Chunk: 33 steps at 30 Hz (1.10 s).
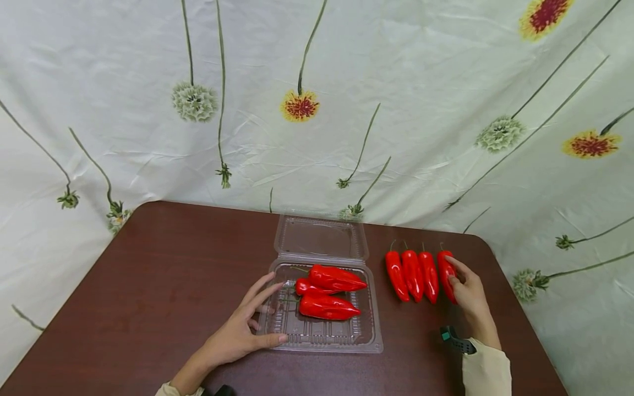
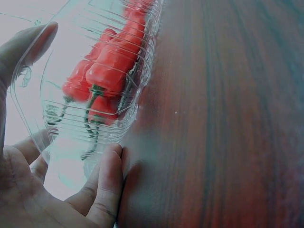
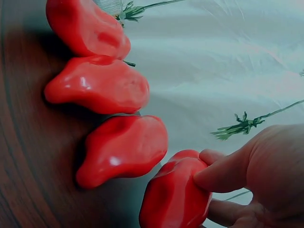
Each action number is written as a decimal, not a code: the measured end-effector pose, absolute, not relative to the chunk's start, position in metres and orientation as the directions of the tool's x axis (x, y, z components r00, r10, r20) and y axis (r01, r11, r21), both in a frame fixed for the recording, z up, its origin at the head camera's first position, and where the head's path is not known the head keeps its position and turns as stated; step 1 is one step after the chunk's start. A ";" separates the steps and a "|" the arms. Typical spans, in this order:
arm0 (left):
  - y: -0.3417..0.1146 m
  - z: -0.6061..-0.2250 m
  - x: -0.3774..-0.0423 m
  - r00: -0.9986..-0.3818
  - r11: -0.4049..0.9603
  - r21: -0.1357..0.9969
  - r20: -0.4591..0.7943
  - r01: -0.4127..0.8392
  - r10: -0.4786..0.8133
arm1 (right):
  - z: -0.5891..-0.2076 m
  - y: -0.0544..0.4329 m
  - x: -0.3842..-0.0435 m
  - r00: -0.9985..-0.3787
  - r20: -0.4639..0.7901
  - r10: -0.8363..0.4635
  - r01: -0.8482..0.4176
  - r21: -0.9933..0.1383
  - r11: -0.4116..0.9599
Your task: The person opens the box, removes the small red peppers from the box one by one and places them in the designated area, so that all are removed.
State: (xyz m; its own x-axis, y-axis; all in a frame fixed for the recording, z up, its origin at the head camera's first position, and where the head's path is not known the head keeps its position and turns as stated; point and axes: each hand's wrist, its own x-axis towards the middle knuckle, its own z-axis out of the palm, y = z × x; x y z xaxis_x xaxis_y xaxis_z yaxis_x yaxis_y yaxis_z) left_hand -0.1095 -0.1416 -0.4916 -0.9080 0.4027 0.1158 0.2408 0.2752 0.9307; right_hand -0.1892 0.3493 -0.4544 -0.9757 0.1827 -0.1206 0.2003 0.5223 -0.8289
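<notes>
Beside the left side of an opened clear plastic clamshell container (image 1: 371,330), my left hand (image 1: 236,330) holds its edge. The thumb lies over the near-left corner of the rim and the fingers spread along the left wall, as the left wrist view also shows. Inside the container lie three glossy red peppers (image 1: 329,307) with green stems. My right hand (image 1: 469,294) grips the rightmost red pepper (image 1: 446,269) of a row, with thumb and fingers on its sides. In the right wrist view that pepper (image 3: 173,197) leans beside its neighbour.
More red peppers (image 1: 412,275) lie side by side just left of my right hand, stems toward the far edge. The container's lid (image 1: 319,236) is folded back toward the far edge of the dark brown table (image 1: 148,275). Behind the table hangs a flowered white cloth (image 1: 247,143).
</notes>
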 end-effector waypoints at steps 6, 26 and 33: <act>-0.141 -0.492 -0.109 -0.908 0.275 0.929 0.121 0.246 0.401 | -0.459 0.350 -0.191 -0.971 -0.129 0.201 0.221 -0.807 0.548; -0.141 -0.491 -0.108 -0.910 0.268 0.933 0.121 0.241 0.397 | -0.465 0.351 -0.192 -0.967 -0.169 0.191 0.248 -0.801 0.545; -0.141 -0.492 -0.109 -0.910 0.271 0.933 0.116 0.237 0.397 | -0.465 0.349 -0.191 -0.969 -0.173 0.179 0.244 -0.800 0.549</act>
State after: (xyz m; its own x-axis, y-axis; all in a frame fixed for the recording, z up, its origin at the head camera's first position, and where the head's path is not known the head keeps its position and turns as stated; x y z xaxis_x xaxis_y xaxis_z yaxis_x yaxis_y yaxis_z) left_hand -0.1086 -0.1411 -0.4919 -0.9104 0.3971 0.1159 0.2371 0.2715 0.9328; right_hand -0.1907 0.3491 -0.4653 -0.9686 0.1790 -0.1726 0.2439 0.5488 -0.7996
